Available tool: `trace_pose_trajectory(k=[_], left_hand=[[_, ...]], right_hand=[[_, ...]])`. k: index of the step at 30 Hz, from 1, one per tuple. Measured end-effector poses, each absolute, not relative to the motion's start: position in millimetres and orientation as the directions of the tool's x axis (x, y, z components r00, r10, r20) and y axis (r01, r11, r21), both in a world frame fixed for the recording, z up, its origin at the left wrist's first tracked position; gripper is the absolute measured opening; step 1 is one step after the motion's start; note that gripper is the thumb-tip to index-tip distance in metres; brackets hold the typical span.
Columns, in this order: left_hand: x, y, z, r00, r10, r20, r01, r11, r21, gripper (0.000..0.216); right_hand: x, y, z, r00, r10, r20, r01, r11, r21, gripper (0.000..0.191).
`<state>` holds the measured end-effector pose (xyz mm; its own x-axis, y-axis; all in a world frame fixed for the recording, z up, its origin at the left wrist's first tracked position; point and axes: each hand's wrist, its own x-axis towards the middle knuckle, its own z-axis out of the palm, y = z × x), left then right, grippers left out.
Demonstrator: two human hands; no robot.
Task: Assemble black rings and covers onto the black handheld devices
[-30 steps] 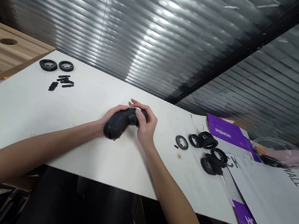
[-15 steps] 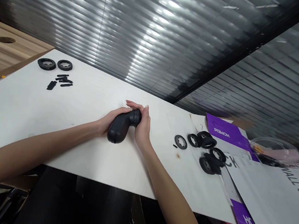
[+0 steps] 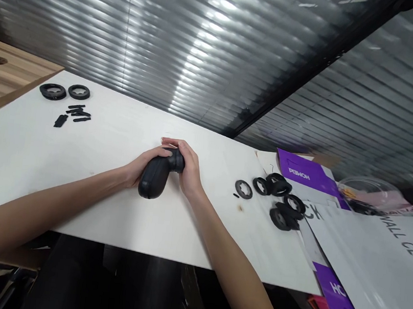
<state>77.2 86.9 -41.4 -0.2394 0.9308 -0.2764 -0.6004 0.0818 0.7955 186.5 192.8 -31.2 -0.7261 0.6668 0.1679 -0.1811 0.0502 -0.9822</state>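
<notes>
Both my hands hold a black rubbery elbow-shaped moulding [image 3: 155, 178], its rounded end pointing down toward me. My left hand [image 3: 145, 163] wraps the middle of the piece, and my right hand [image 3: 186, 167] grips its narrower upper end. Their fingers nearly meet, hiding part of the neck. Two black rings [image 3: 65, 91] with star-shaped openings and several small black strips [image 3: 75, 114] lie up to the left. Further black rings [image 3: 278, 201], some stacked, lie to the right of my right hand.
Everything lies on a white board [image 3: 99, 150], with a wooden top [image 3: 12, 68] beyond its left corner. Purple-and-white printed cardboard [image 3: 365, 259] and a clear plastic container [image 3: 366, 193] are on the right. Slatted metal panels [image 3: 173, 48] stand behind.
The moulding has turned in my hands, its rounded end swinging from the left toward me. My right hand has shifted along the neck. The whole view has drifted slightly, moving the table leftward.
</notes>
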Motion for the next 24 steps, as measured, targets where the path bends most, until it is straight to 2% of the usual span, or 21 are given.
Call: trace_pose_trajectory(k=[3, 5, 9, 13, 19, 24], left_hand=[[79.8, 85.4, -38.0, -0.255, 0.948, -0.188, -0.547, 0.018, 0.837, 0.039], [81.3, 85.3, -36.2, -0.266, 0.956, -0.126, -0.494, -0.023, 0.869, 0.037], [84.2, 86.4, -33.8, -0.253, 0.964, -0.081, -0.435, -0.038, 0.899, 0.041], [86.0, 87.6, -36.0, -0.21, 0.977, -0.032, -0.437, -0.065, 0.897, 0.035], [85.6, 87.7, -46.4, -0.179, 0.983, -0.049, -0.431, -0.034, 0.902, 0.04], [86.7, 84.0, -45.8, -0.162, 0.986, -0.038, -0.407, -0.031, 0.913, 0.032]], right_hand=[[187.0, 197.5, -25.3, -0.728, 0.668, 0.158, -0.2, 0.015, -0.98, 0.038], [188.5, 200.4, -21.9, -0.728, 0.672, 0.137, -0.207, -0.024, -0.978, 0.044], [191.2, 201.0, -18.3, -0.76, 0.646, 0.063, -0.167, -0.102, -0.981, 0.059], [191.1, 193.2, -17.5, -0.79, 0.611, 0.043, -0.127, -0.094, -0.987, 0.063], [191.8, 187.0, -18.3, -0.81, 0.586, -0.017, -0.104, -0.171, -0.98, 0.049], [192.6, 190.1, -23.8, -0.856, 0.516, -0.022, -0.106, -0.218, -0.97, 0.042]])
